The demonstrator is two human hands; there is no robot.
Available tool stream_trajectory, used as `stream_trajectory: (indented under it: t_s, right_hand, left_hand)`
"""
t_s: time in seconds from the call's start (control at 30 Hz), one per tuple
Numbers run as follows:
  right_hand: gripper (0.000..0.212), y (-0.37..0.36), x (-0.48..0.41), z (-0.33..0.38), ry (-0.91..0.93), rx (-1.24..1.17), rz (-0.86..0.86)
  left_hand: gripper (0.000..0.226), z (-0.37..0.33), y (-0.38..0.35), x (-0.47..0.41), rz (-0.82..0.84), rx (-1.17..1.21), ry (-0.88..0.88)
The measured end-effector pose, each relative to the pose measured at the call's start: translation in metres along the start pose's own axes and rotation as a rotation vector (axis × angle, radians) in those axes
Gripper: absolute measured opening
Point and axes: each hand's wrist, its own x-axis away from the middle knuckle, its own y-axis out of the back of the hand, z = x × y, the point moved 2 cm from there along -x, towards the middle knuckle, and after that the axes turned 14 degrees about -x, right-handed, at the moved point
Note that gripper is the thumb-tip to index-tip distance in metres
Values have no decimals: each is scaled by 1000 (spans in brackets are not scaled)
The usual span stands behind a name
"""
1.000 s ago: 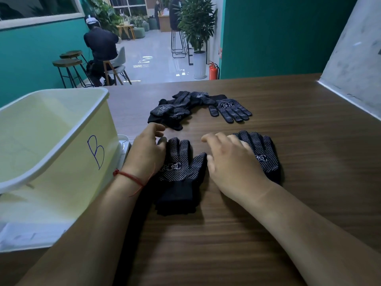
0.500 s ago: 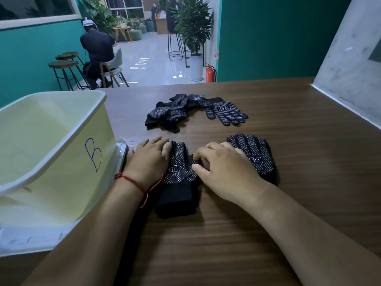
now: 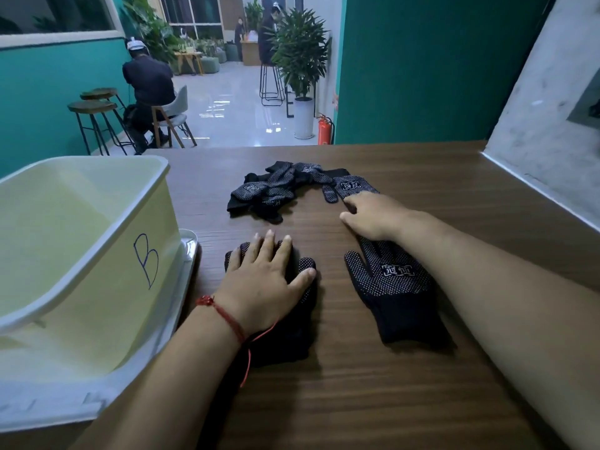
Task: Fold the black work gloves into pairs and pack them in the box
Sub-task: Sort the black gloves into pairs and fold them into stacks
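Head view. L hand flat, fingers straight, pressing glove on counter. R hand loose, holding nothing, fingertips beside glove pile; second glove under its wrist. Box left of L hand. Gloves prob. soft, light, grippy-dotted; pinch at cuff.

Gloves black, white-dotted; box pale yellow; table brown woodgrain.

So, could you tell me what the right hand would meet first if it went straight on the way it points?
Probably the printed glove at the far pile's right end; the right hand looks nearly on it, depth unclear.
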Motion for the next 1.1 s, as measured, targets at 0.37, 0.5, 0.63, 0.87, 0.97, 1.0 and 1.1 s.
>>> stream_trajectory:
  t_s: [0.37,0.5,0.63,0.87,0.97,1.0,1.1]
  right_hand:
    - [41,18,-5,-4,-22,-49,-187]
    - [55,4,-10,3,12,-59,4]
    - [51,7,-15,3,-30,25,-106]
    - [44,7,-17,-1,-64,101,-217]
    - [24,6,-17,2,-53,134,-246]
    - [21,6,-17,3,-44,144,-241]
    - [20,10,-13,4,-23,49,-238]
  left_hand:
    - [88,3,0,0,-12,3,6]
    - [88,1,-1,2,-13,-7,12]
    - [81,1,7,4,-35,36,18]
    - [77,-4,2,5,-13,11,42]
    - [77,-3,1,4,-32,15,39]
    - [77,-2,1,3,-37,17,36]
    - [74,-2,3,-1,-66,84,36]
